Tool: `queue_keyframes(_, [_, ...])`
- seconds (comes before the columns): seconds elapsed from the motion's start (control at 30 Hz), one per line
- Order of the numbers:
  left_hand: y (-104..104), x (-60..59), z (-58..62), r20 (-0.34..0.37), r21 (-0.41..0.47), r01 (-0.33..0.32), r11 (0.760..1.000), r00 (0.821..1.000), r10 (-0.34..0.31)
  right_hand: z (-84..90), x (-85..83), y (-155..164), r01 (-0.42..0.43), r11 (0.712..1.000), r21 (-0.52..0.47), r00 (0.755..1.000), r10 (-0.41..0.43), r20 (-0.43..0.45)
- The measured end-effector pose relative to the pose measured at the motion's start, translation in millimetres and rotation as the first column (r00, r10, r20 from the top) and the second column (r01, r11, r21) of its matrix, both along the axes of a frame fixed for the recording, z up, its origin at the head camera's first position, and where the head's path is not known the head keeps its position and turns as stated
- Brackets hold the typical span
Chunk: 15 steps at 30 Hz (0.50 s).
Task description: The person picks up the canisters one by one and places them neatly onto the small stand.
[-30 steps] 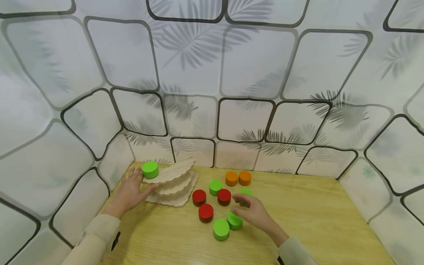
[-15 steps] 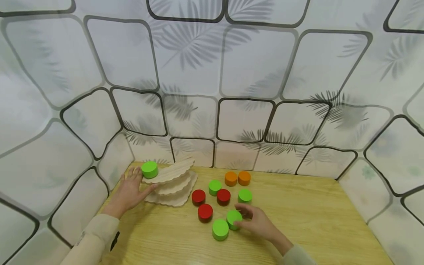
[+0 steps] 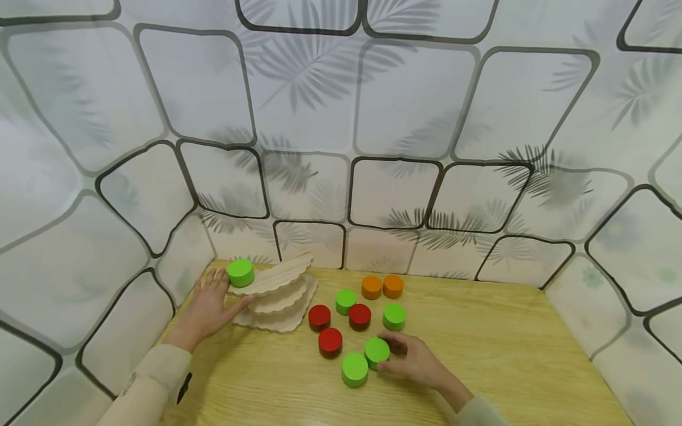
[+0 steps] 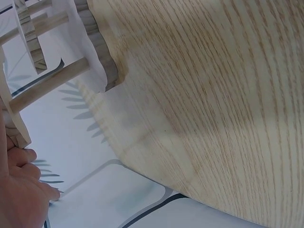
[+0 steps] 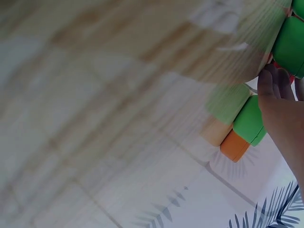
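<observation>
Right hand gripping a green disc on the wooden table; left hand flat against the tiered stand.

The wooden table [image 3: 506, 355] carries all items. The tiered wooden stand [image 3: 279, 299] sits at the far left corner, with one green disc on its top tier [image 3: 240, 273]. The left hand [image 3: 208, 307] rests beside the stand, fingers straight and spread, thumb touching a tier edge; it holds nothing. The right hand [image 3: 415, 361] lies near the front centre, thumb and fingers curled round the held green disc [image 3: 377, 351], which stands on the table just beside the front green disc [image 3: 354, 369]. Behind these lie three red discs [image 3: 330, 341], two further green discs [image 3: 394, 316] and two orange discs [image 3: 382, 286], loosely grouped.
</observation>
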<state>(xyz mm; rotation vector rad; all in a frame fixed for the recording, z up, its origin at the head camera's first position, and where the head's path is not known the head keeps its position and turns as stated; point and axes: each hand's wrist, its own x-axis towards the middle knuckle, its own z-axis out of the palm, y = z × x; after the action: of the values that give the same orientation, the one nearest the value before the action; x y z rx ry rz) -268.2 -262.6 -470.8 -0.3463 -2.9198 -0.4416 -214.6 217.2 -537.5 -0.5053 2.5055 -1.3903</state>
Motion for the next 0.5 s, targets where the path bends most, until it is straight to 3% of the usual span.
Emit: queue_keyframes(0.5, [-0.4,0.9,0.8,0.002,0.013,-0.001,1.0,1.0,0.001,1.7,0.3,-0.7,-0.007,1.0,0.025,1.0,0.008,-0.021])
